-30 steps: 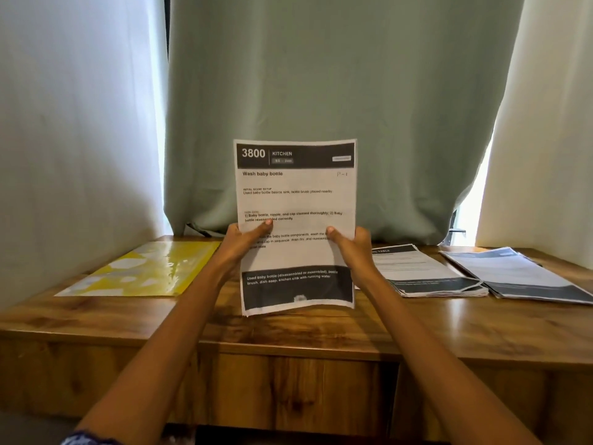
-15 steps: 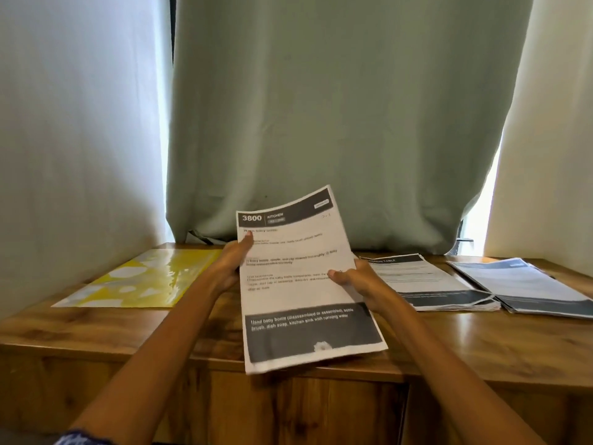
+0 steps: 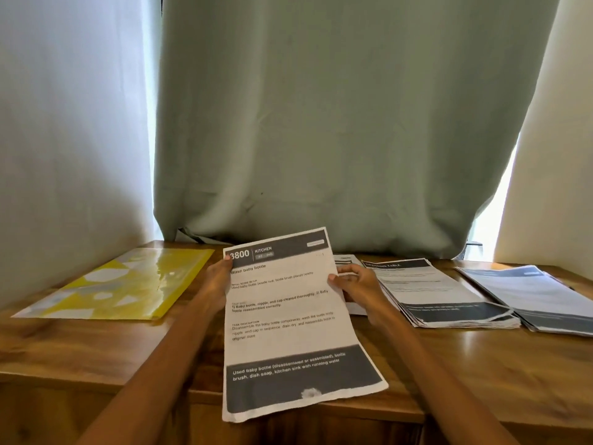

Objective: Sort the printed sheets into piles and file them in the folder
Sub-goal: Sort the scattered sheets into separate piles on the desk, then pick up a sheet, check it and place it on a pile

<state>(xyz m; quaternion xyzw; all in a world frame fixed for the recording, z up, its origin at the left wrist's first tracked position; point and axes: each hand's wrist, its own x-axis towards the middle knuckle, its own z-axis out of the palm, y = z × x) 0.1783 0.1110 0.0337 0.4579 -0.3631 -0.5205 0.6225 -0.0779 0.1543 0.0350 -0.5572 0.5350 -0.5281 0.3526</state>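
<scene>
Both hands on the printed sheet (image 3: 288,316): left hand (image 3: 215,284) pinches its top left edge, right hand (image 3: 356,285) grips its right edge. Sheet hangs over the bench (image 3: 96,348) front, yellow folder (image 3: 128,284) to its left, two piles (image 3: 442,293) to its right.

The folder (image 3: 122,284) lies flat on the bench (image 3: 96,348) at the left. The held sheet (image 3: 288,316) occupies the centre, between the left hand (image 3: 216,284) and right hand (image 3: 359,290). Two paper piles (image 3: 442,293) (image 3: 529,293) lie side by side at the right. A curtain (image 3: 321,123) hangs behind.
</scene>
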